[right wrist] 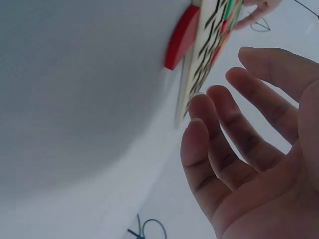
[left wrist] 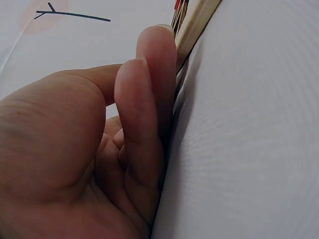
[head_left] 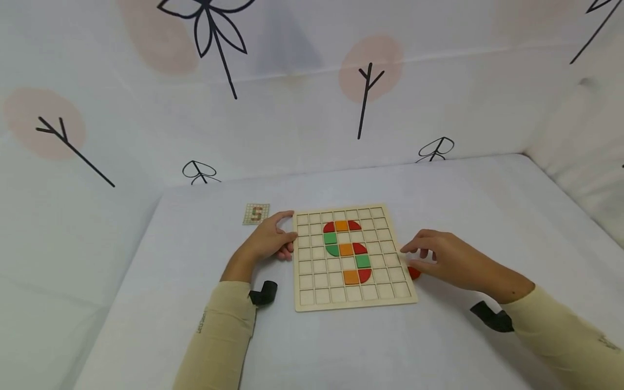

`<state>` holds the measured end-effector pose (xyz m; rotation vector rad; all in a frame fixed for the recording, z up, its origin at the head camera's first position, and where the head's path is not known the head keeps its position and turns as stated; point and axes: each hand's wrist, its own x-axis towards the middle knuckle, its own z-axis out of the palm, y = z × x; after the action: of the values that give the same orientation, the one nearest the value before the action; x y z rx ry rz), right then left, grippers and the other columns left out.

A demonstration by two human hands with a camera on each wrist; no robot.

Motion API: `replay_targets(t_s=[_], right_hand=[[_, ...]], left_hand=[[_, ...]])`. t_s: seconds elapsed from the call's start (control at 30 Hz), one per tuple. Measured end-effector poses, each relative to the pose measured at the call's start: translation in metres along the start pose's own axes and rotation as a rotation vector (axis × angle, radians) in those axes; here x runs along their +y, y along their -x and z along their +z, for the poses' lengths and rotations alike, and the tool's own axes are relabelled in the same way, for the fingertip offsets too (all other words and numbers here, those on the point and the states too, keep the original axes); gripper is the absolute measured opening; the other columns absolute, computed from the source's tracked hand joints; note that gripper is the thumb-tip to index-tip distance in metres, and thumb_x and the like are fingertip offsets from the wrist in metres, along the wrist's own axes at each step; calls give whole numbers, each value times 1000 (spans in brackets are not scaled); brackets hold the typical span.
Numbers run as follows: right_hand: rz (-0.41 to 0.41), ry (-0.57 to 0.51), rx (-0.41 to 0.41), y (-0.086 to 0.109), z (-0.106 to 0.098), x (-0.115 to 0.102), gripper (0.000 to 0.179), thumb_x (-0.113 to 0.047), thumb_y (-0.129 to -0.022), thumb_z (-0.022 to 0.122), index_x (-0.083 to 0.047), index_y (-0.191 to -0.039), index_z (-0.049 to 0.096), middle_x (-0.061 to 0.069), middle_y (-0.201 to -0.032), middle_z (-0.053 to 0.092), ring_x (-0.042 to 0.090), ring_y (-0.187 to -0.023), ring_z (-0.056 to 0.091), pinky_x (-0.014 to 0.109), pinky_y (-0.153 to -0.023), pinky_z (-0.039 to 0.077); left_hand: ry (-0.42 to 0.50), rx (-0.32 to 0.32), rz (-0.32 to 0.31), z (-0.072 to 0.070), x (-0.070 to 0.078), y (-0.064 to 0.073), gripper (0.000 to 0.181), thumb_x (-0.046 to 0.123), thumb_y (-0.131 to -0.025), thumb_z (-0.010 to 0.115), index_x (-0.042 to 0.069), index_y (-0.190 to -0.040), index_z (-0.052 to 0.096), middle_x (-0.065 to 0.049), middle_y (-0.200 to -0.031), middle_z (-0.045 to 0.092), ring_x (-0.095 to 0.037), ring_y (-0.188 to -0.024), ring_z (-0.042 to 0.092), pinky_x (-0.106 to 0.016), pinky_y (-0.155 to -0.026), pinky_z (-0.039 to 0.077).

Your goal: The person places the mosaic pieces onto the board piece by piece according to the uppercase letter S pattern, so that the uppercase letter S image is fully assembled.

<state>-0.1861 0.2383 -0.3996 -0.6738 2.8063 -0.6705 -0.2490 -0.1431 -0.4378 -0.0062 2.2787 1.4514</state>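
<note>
A square wooden grid board [head_left: 307, 297] lies on the white cloth. Red quarter-round pieces [head_left: 364, 275], orange squares [head_left: 351, 277], green squares [head_left: 363, 261] and a green quarter-round [head_left: 332, 250] sit in its cells in an S-like line. At the board's upper left edge, my left hand [head_left: 265, 238] touches the side with thumb and forefinger; its other fingers are bent beside it. My right hand [head_left: 450, 260] hovers by the right edge, fingers loosely bent and apart, nothing between them. Under its thumb, a loose red piece [right wrist: 182, 40] lies against the board's edge, partly hidden in the head view.
A small card [head_left: 255, 214] printed with an S pattern on a grid lies left of the board, beyond the left hand. Patterned cloth walls [head_left: 302, 130] rise behind the table and at both sides. Black wrist mounts [head_left: 263, 293] stick out from both sleeves.
</note>
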Motion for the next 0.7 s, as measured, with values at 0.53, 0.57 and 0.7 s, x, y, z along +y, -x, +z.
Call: replay_targets(t_s=[0.53,0.57,0.7], right_hand=[[-48,-5,-18,11,4,13,27,-12,-82,80,-16,-109,77,-10,-95,64,4,-81,55,18,-64,50],[-50,-2,-22,11,4,13,27,-12,-82,80,-16,-109,77,-10,-96,64,4,-81,55,18,-64,50],[-52,10,-37,10,5,11,28,-13,-82,81,-17,-109,76,-10,-98,64,4,-82,54,19,-64,50]], left_hand=[[9,1,-1,-1,0,0,66,16,-99,63,25,-156,32,-5,-68,65,-13,-53,65,-24,-50,54],[7,1,-1,-1,0,1,65,16,-99,63,26,-156,32,-5,-68,65,-13,-53,65,-24,-50,54],[3,2,5,0,0,2,66,16,-99,62,25,-156,31,-5,-68,65,-13,-52,65,-24,-50,54]])
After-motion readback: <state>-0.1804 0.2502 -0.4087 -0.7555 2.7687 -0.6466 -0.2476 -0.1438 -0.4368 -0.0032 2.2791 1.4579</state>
